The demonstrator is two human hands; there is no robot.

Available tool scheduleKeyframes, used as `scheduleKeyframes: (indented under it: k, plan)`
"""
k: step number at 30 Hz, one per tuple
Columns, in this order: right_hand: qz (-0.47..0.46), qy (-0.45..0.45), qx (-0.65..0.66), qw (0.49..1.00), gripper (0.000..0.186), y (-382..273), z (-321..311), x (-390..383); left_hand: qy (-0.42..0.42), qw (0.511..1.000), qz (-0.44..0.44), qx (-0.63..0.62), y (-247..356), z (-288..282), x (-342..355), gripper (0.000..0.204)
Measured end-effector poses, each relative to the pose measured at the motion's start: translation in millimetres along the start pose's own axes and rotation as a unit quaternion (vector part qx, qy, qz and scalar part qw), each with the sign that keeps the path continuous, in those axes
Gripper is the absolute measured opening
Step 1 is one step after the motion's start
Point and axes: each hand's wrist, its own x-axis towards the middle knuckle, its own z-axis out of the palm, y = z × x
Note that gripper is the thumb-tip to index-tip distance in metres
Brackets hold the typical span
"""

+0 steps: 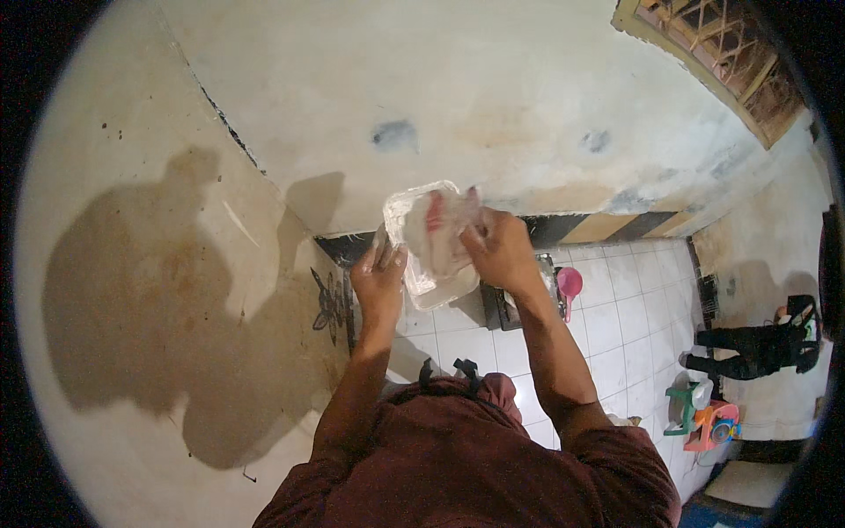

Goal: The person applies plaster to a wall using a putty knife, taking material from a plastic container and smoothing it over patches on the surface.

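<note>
A rectangular, whitish see-through plastic container (424, 297) is held up in front of me, tilted, with white smears or glare on its rim and walls. My left hand (380, 280) grips its left edge, fingers on the rim. Over the container's right part, my right hand (503, 253) has its fingers closed on a pale, filmy thing with a red patch (433, 214). Motion smears that thing; it looks like a thin plastic bag, but I cannot be sure. Part of the container is hidden behind it.
Below the container, a dark box-like object (506, 312) stands on the white tiled floor (607, 304), beside a pink dipper (569, 282). A wall (290, 106) is close ahead and on the left. Farther right are a green stool (679, 410), an orange-pink plastic seat (715, 427) and a person in black (761, 343).
</note>
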Motion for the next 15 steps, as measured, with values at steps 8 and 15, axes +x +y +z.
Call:
scheduleKeyframes:
  k: [8,15]
  plan:
    - [-0.097,-0.076,-0.068,0.990,0.023,-30,-1,-13,0.001,1.000,-0.007,-0.016,1,-2,0,0.040]
    - [-0.086,-0.038,-0.105,0.990,0.023,-21,-2,-17,0.028,0.998,-0.052,0.009,12,0,-5,0.031]
